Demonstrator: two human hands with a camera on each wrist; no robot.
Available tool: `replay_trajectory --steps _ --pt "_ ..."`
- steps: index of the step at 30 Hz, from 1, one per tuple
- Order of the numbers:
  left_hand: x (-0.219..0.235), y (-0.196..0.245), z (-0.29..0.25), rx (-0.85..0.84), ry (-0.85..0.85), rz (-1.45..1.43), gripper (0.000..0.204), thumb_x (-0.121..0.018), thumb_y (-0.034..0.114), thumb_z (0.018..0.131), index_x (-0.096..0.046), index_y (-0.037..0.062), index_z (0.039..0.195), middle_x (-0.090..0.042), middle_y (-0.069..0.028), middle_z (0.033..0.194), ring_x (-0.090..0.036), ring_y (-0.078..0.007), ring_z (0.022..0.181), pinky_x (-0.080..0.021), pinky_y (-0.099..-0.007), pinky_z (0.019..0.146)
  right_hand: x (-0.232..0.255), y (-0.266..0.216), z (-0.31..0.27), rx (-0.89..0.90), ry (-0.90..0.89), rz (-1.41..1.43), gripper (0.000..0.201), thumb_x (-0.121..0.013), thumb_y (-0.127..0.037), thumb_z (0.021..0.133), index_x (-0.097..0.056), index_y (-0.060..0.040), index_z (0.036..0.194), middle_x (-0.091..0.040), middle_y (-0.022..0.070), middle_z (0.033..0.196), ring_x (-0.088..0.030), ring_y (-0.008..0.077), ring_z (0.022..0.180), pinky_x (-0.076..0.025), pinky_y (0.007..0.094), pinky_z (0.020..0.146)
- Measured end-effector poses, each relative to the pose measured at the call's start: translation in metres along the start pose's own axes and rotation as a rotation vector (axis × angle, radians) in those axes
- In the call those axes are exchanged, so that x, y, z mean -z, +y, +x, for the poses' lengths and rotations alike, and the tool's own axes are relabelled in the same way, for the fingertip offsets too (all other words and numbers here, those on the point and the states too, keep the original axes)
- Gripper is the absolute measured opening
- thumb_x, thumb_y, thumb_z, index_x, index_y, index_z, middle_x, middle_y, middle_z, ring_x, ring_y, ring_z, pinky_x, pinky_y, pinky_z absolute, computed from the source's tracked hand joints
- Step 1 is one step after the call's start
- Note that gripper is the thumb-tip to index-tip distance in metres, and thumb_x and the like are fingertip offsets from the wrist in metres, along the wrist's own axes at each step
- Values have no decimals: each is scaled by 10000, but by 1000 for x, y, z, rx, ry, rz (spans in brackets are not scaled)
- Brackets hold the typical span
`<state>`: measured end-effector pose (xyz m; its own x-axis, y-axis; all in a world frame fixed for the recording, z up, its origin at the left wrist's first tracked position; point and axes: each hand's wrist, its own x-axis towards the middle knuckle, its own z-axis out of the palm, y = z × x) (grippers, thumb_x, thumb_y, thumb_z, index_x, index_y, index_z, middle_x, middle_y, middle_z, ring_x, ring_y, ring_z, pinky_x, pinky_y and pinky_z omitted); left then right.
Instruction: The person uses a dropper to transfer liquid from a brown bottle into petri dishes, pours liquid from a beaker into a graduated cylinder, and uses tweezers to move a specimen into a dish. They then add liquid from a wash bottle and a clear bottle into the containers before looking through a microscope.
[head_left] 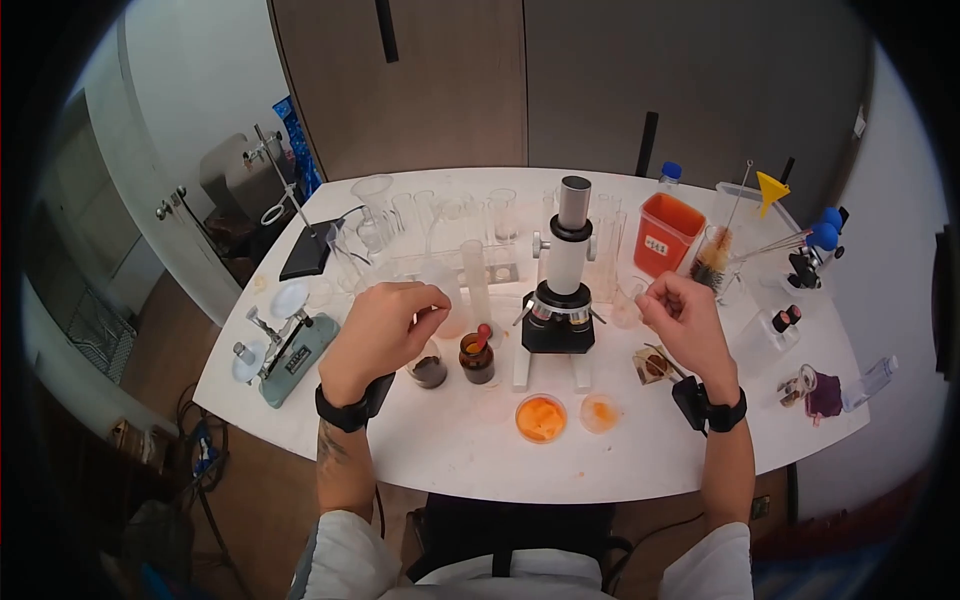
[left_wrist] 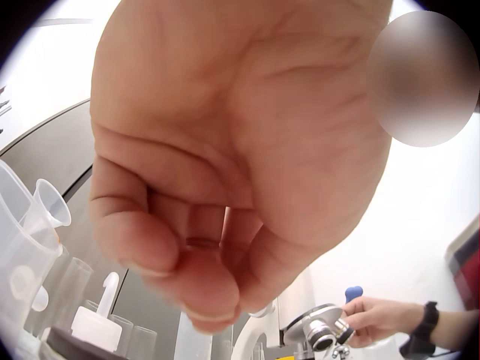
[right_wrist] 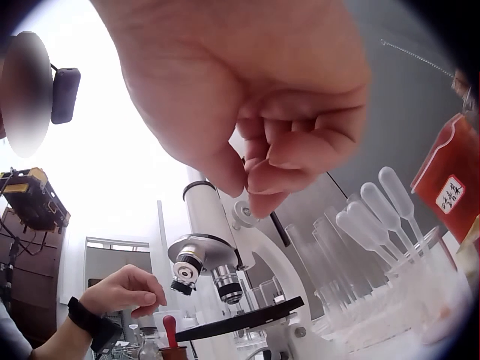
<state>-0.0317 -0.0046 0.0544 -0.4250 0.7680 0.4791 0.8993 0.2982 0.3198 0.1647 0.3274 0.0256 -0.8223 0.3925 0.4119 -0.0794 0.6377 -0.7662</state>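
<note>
My left hand (head_left: 385, 335) is raised over the left half of the table, behind a brown bottle (head_left: 477, 362) with a red-topped dropper. The left wrist view shows that hand (left_wrist: 225, 157) loosely curled, with nothing visible in it. Across the white microscope (head_left: 567, 265), my right hand (head_left: 690, 320) hovers beside a clear cup (head_left: 626, 305). Its fingers are loosely curled too, and in the right wrist view nothing shows in the hand (right_wrist: 255, 97). Plastic droppers (right_wrist: 386, 214) stand below it. Two dishes with orange contents (head_left: 541, 418) (head_left: 600, 412) lie in front of the microscope.
A green balance (head_left: 300, 360) stands at the left, with a retort stand (head_left: 310, 250) behind it. Glassware and a test tube rack (head_left: 500, 272) line the back. At the right are an orange-red container (head_left: 668, 235), brushes (head_left: 712, 262) and a clear bottle (head_left: 872, 383).
</note>
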Motion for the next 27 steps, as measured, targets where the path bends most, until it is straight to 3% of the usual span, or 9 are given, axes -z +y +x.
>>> replay_trajectory --steps 8,11,15,18,21,22,27 --pt "13 -22 -11 127 94 -60 99 -752 66 912 -752 -12 974 -693 -85 753 -540 -128 532 -427 -291 520 -2 5 -3 -11 10 90 167 -717 -82 989 -637 5 870 -634 -18 723 -525 18 616 -417 202 554" --pt "16 -15 -11 200 45 -42 96 -757 84 888 -759 8 947 -732 -107 808 -664 -202 580 -510 -319 568 -1 4 -3 -37 8 121 162 -715 -83 989 -642 6 875 -641 -14 734 -528 18 620 -424 203 558" --pt "13 -16 -12 188 88 -65 114 -785 93 870 -765 16 952 -723 -101 823 -692 -208 645 -528 -332 606 -4 -1 -5 -39 -24 84 167 -716 -93 990 -646 8 876 -640 -8 726 -531 28 613 -436 211 563" --pt "7 -10 -8 31 38 -79 210 -805 77 836 -757 -10 1021 -727 -124 873 -715 -243 772 -549 -337 712 -4 2 -6 -14 -28 51 174 -720 -100 988 -646 9 875 -637 -5 715 -534 33 611 -440 217 564" --pt "2 11 -1 46 -106 -61 300 -829 91 807 -753 0 1083 -740 -139 964 -710 -331 882 -558 -387 788 -3 0 -7 -6 -7 43 176 -719 -103 989 -646 10 875 -635 -3 710 -538 36 613 -439 221 561" --pt "-1 12 1 0 -150 -1 402 -859 134 791 -742 17 1157 -750 -144 1060 -708 -363 946 -567 -407 818 -2 0 -7 -15 0 54 176 -717 -103 990 -646 10 876 -636 -2 712 -540 37 614 -439 221 561" --pt "-21 19 5 16 -276 111 459 -861 195 790 -727 45 1203 -768 -156 1086 -727 -359 963 -578 -423 839 1 6 -6 -8 56 89 178 -713 -105 992 -638 9 877 -634 -2 718 -540 38 612 -434 219 559"
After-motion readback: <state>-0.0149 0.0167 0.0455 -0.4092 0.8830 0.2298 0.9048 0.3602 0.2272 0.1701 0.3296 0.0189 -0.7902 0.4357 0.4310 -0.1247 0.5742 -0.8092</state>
